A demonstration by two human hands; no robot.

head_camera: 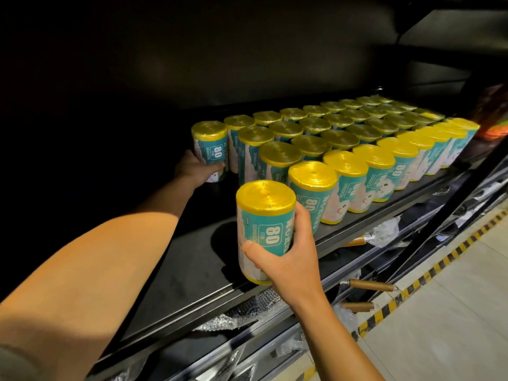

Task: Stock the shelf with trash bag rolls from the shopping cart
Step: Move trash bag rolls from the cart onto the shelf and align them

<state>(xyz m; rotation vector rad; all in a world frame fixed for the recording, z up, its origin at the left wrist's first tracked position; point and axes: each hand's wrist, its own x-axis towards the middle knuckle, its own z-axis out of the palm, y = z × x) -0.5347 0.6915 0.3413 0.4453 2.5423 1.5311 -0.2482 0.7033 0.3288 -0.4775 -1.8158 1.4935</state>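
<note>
Trash bag rolls (341,138) stand in rows on the shelf (192,259) toward 1 o'clock. The left hand (196,169) grips one at 11 o'clock; the right hand (286,257) clasps another (264,229) near the shelf's front edge.

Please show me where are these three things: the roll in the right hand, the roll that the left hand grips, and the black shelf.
Roll in the right hand (259,229): head view, teal label.
Roll the left hand grips (210,145): head view, label.
Black shelf (192,259): head view, bare surface.
</note>
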